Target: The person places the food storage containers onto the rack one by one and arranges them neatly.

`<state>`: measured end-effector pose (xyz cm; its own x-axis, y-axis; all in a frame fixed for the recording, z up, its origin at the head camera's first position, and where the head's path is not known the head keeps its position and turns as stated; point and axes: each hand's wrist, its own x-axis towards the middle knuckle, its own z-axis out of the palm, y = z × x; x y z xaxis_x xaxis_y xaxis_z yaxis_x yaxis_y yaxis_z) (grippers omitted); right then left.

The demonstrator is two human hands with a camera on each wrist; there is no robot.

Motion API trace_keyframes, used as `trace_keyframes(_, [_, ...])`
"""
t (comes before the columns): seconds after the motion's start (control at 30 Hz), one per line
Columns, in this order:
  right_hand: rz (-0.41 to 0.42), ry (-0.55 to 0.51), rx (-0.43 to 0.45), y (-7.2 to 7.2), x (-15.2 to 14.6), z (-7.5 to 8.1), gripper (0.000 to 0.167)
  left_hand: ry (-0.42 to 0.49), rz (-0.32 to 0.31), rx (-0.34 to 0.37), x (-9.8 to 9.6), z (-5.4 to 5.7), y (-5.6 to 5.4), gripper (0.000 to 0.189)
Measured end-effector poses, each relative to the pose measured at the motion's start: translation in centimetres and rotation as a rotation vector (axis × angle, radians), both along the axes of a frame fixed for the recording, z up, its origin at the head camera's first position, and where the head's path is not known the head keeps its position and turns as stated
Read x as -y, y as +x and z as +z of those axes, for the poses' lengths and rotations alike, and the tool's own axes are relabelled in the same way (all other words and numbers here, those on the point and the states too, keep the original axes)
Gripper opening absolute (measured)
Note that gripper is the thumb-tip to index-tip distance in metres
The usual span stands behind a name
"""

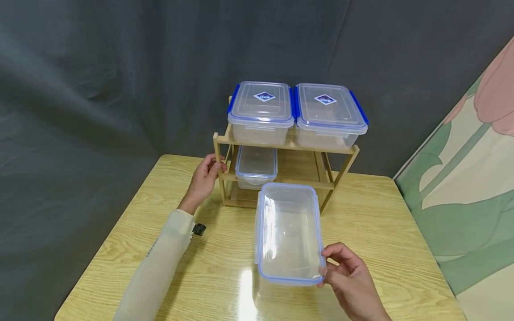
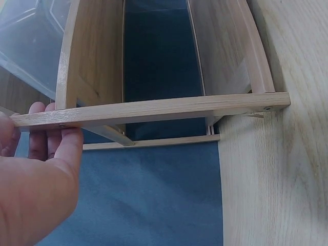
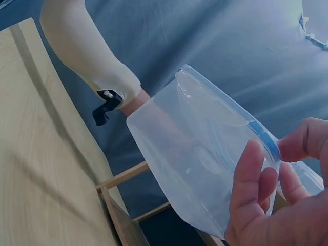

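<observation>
My left hand (image 1: 204, 180) grips the front left post of a wooden rack (image 1: 285, 145). The left wrist view shows that hand (image 2: 38, 184) with fingers and thumb round the post (image 2: 154, 110). Pinched at its near right corner by my right hand (image 1: 353, 281), a clear food container (image 1: 289, 232) with a blue-rimmed lid is in front of the rack. In the right wrist view the right hand's (image 3: 287, 189) thumb and fingers press on the rim of this container (image 3: 184, 143), which is off the table.
Two larger food containers with blue clips, one left (image 1: 263, 107) and one right (image 1: 329, 109), stand side by side on the rack's top shelf. A smaller container (image 1: 257, 162) sits on the left of the lower shelf. A dark curtain (image 1: 192, 80) hangs behind the wooden table (image 1: 373, 223).
</observation>
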<state>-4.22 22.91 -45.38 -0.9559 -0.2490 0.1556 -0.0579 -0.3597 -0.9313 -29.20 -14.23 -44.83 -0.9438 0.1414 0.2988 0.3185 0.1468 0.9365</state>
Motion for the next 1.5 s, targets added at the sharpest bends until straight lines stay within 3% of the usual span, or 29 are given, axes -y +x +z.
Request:
trace_keyframes(0.3, [-0.046, -0.024, -0.052, -0.7, -1.5, 0.5, 0.051, 0.013, -0.001, -0.002, 0.0, 0.0, -0.1, 0.034])
trace_keyframes(0.87, [-0.253, 0.041, 0.011, -3.2, -3.6, 3.1, 0.044, 0.009, -0.008, -0.013, 0.0, 0.0, 0.0, 0.037])
trace_keyframes(1.27, [-0.238, 0.076, 0.105, -6.3, -3.9, 4.3, 0.04, 0.011, -0.016, 0.002, 0.0, 0.1, 0.0, 0.037])
trace_keyframes(1.5, [-0.225, 0.066, 0.113, -7.6, -4.0, 4.5, 0.039, 0.018, -0.026, 0.012, 0.1, 0.2, 0.0, 0.037])
